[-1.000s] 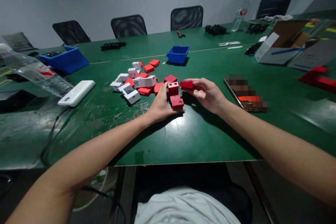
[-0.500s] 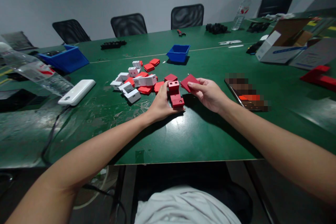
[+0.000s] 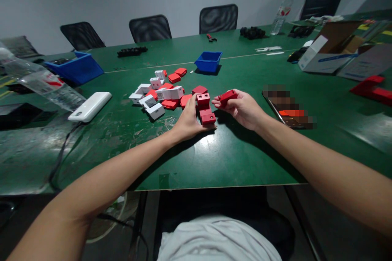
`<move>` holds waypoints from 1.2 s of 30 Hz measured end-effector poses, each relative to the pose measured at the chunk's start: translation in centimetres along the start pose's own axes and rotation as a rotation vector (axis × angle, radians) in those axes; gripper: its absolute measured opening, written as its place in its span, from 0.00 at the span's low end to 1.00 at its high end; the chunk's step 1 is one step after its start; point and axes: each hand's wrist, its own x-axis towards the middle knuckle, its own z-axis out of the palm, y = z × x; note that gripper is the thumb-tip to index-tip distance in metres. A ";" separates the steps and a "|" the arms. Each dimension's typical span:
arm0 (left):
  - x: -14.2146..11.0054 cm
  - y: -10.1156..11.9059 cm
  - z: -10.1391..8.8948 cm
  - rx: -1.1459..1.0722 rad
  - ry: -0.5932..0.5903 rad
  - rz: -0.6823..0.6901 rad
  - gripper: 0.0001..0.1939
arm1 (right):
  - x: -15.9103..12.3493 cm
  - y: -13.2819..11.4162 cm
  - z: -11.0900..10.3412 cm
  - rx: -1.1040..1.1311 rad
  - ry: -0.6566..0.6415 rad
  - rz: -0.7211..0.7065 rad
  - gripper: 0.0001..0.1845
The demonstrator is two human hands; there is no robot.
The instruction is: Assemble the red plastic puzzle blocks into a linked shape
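My left hand [image 3: 190,121] is closed around a red U-shaped block [image 3: 205,109] with round holes in its two raised ends, held at the table top. To its right, my right hand [image 3: 242,108] pinches a flat red block [image 3: 227,97], its narrow edge turned toward me. The two red pieces are apart. Just behind the left hand lies another red block [image 3: 199,89]. Left of that hand is a loose pile of white U-shaped blocks [image 3: 154,111] and flat red blocks [image 3: 170,104].
A small blue bin [image 3: 208,62] stands behind the pile. Left are a white power bank [image 3: 90,107] with a cable, a plastic bottle [image 3: 52,83] and a larger blue bin [image 3: 78,69]. A phone [image 3: 286,108] lies right, with an open cardboard box [image 3: 332,51] beyond.
My right hand has turned the flat red block, so its narrow edge now shows instead of its broad face. The left hand and the U-shaped block stay almost still.
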 end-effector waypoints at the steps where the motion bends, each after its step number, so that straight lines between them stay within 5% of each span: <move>1: 0.0 0.0 0.0 -0.001 0.001 0.001 0.49 | 0.0 0.0 0.0 0.004 -0.007 -0.005 0.18; 20: 0.0 0.0 0.2 -0.044 -0.003 -0.020 0.48 | 0.3 0.9 -0.8 -0.130 -0.115 -0.021 0.15; 29: 0.0 -0.1 0.4 -0.023 0.019 -0.013 0.49 | 0.4 0.7 -0.8 -0.103 -0.031 0.028 0.10; 36: 0.0 -0.2 0.4 -0.016 0.024 -0.015 0.50 | 0.0 0.4 -0.7 -0.079 -0.040 0.063 0.17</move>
